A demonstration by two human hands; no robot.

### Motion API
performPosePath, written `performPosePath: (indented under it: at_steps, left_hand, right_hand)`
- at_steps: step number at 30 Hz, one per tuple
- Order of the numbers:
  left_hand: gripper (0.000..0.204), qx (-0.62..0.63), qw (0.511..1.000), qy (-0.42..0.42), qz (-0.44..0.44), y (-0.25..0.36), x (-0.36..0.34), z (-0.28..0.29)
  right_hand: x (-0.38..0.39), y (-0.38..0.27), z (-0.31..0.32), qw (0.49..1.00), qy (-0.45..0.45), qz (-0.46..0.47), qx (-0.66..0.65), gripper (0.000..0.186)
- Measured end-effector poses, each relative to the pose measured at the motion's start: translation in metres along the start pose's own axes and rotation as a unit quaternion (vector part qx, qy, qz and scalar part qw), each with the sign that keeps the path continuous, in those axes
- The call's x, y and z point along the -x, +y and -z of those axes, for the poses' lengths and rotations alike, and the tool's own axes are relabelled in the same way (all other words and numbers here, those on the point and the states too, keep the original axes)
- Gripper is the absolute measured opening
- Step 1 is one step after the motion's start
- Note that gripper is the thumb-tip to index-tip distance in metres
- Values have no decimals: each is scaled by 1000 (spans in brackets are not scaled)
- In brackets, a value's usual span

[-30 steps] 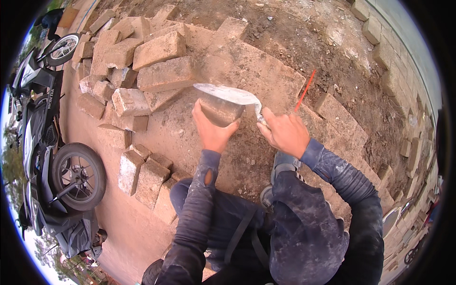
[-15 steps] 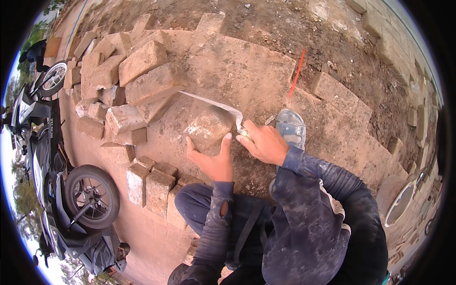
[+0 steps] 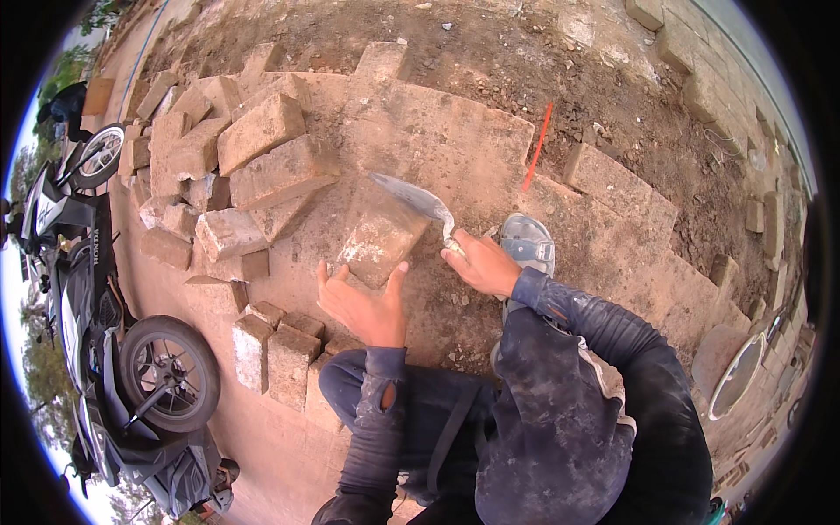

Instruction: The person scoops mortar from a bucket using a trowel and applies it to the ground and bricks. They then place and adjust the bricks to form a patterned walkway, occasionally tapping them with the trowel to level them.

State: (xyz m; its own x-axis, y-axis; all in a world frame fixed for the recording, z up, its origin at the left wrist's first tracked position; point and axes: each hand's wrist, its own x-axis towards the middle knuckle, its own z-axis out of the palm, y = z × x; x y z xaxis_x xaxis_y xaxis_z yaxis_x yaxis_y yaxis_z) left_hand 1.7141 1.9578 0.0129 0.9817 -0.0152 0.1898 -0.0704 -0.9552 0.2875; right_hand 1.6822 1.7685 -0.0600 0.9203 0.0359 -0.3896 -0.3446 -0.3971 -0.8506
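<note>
Brick [image 3: 383,240] just ahead of left grip [image 3: 366,310], contact unclear.

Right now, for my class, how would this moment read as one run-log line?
Left hand: spread at near edge of brick, grip unclear | right hand: gripping trowel | left side: brick pile, motorcycle

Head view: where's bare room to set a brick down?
Bare paving lies beyond the trowel, between the brick pile and red strip. Bare ground also shows between the motorcycle and left sleeve. Crowded: the brick pile and small brick cluster.
</note>
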Motion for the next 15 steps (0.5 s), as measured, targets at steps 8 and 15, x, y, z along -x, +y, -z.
performPosePath:
  at_steps: [8, 15]
  left_hand:
    - [105, -52, 969, -220, -102, 23, -73, 13]
    - [101, 64, 972, -210, 81, -55, -83, 38]
  right_hand:
    - [-10, 17, 9, 999, -7, 8, 37, 38]
    - [45, 17, 20, 966, 29, -86, -242, 23]
